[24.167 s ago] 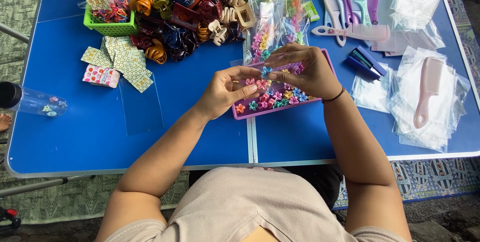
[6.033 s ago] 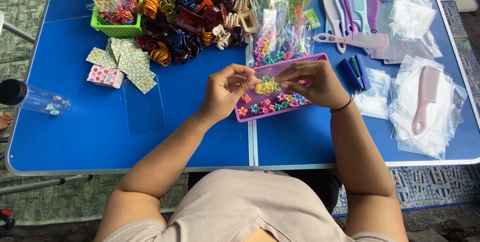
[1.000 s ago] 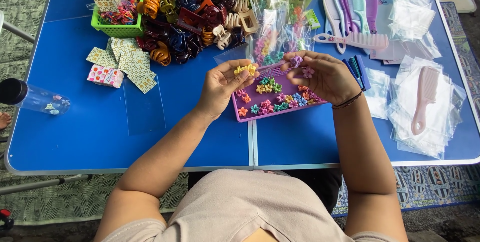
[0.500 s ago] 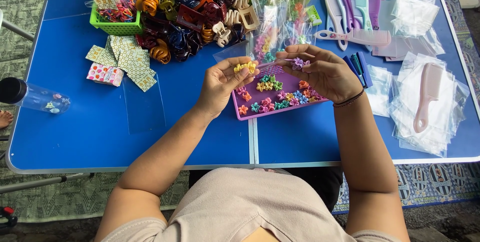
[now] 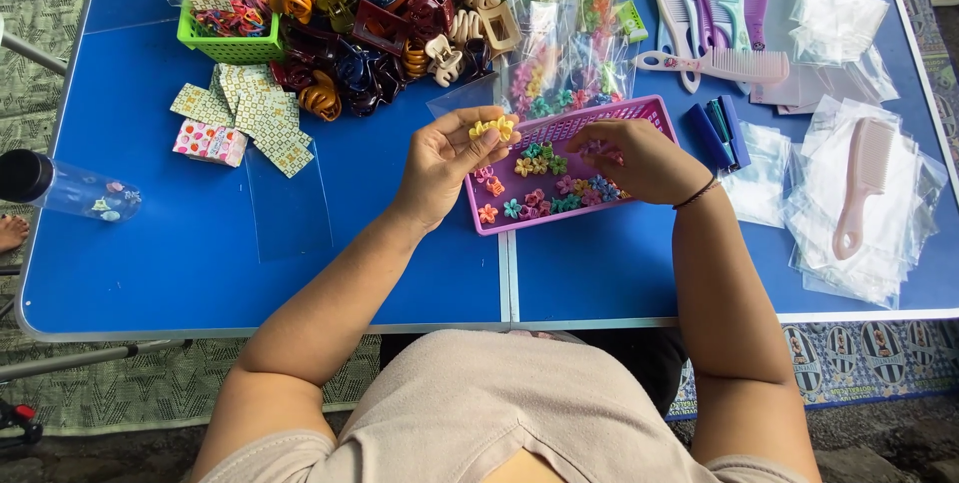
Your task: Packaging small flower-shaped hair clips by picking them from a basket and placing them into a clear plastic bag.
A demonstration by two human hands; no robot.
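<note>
Fingers of the right hand (image 5: 639, 158) have dipped from above into the pink plastic tray (image 5: 649, 109) on the blue counter (image 5: 150, 233), closing on a purple flower clip; left hand (image 5: 450, 158) pinches small yellow flower clips (image 5: 492, 128) beside it.

Two bare hands are being shown, the left hand (image 5: 440, 165) and the right hand (image 5: 639, 158). One shallow pink plastic basket (image 5: 579, 125), two green plastic baskets (image 5: 225, 43), one pink plastic comb (image 5: 861, 183) in clear bags and one clear plastic bottle (image 5: 70, 188) are being counted.

Yellow flower clips (image 5: 492, 128) above pink tray (image 5: 569, 121)
</note>
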